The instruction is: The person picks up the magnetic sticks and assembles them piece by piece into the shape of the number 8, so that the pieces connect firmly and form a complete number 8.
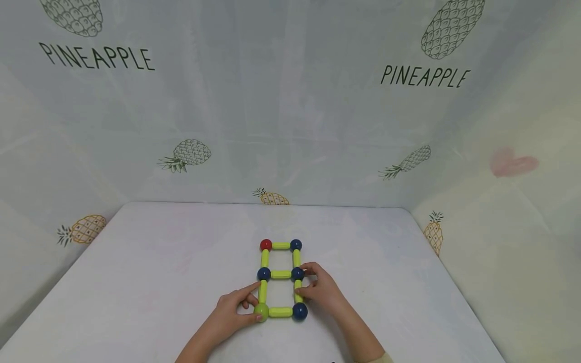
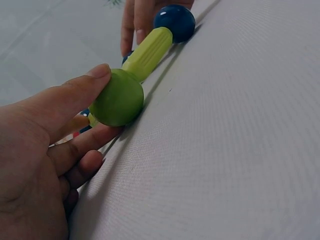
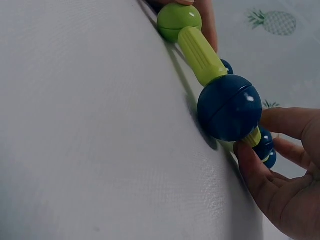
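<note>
A flat frame of yellow-green rods joined by balls lies on the white table, forming two squares in a row. At its near left corner my left hand (image 1: 230, 313) grips the green ball (image 2: 118, 98) between thumb and fingers, with the index finger reaching along the left rod (image 1: 263, 291). My right hand (image 1: 323, 288) pinches the near right rod (image 1: 297, 291), its fingers also at the middle blue ball (image 1: 297, 273). The near right blue ball (image 3: 230, 108) sits just below those fingers. A red ball (image 1: 266, 245) marks the far left corner and a blue one (image 1: 296, 245) the far right.
The white table (image 1: 181, 242) extends around the frame on all sides. A pale cloth printed with pineapples (image 1: 191, 152) hangs behind and beside it. A crossbar rod (image 1: 281, 275) divides the two squares.
</note>
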The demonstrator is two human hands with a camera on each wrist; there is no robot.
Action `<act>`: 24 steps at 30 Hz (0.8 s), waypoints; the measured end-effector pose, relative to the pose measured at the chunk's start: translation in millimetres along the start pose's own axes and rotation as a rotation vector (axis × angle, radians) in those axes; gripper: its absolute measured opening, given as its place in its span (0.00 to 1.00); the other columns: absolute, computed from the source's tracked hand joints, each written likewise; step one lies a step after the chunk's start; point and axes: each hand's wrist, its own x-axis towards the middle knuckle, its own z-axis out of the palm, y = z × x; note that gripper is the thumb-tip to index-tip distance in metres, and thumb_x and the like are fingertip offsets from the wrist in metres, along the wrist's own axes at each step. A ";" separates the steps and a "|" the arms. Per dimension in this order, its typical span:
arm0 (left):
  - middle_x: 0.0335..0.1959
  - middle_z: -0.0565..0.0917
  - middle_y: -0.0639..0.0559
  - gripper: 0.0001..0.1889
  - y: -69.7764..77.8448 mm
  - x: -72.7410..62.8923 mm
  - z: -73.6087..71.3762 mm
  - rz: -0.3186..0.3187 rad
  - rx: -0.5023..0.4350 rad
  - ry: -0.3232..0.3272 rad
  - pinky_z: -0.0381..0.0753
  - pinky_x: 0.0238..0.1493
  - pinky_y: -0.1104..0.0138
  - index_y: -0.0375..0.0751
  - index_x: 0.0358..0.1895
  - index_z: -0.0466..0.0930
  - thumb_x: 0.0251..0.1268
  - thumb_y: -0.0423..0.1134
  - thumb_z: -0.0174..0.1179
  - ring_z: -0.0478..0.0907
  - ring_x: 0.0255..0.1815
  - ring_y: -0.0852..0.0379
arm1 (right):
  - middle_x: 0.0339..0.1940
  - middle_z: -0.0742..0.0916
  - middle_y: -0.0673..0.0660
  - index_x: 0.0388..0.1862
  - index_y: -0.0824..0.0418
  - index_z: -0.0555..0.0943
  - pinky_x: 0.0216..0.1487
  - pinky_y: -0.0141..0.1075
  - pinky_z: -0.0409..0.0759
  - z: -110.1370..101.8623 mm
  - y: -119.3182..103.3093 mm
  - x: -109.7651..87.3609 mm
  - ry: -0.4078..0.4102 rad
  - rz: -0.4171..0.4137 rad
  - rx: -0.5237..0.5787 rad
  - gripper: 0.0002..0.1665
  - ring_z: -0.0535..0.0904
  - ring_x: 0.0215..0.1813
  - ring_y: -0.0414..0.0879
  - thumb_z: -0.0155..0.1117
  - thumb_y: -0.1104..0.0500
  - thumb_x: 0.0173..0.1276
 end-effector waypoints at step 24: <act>0.39 0.80 0.62 0.41 8.0 -4.7 -5.0 -0.087 -0.061 -0.002 0.72 0.48 0.58 0.48 0.68 0.70 0.50 0.56 0.73 0.72 0.46 0.55 | 0.58 0.79 0.61 0.61 0.60 0.73 0.43 0.43 0.80 -15.0 3.8 -18.3 -0.011 -0.053 -0.089 0.34 0.80 0.46 0.50 0.76 0.61 0.56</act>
